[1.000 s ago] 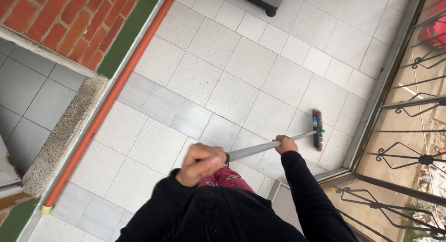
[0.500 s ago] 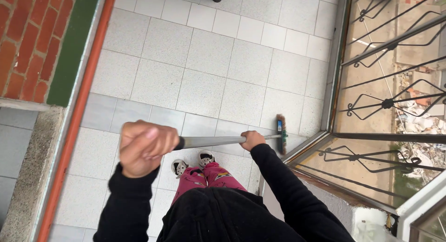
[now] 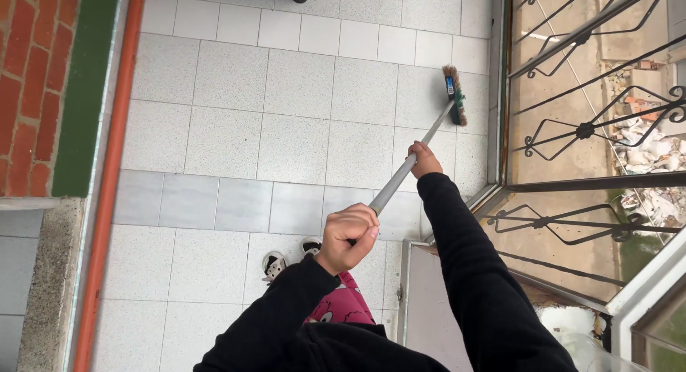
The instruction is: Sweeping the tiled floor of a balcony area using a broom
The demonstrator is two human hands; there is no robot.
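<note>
You clenched both hands on the broom (image 3: 421, 140): left hand (image 3: 349, 236) at the handle's near end, right hand (image 3: 424, 160) nearer the bristles, ahead and rightward.

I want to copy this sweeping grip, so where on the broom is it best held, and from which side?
Grip the grey handle, not the head. It slants up from the floor toward the body, so come from above: the left hand wraps the top end, the right hand closes partway down. The round, slim shaft suits a full wrap.
</note>
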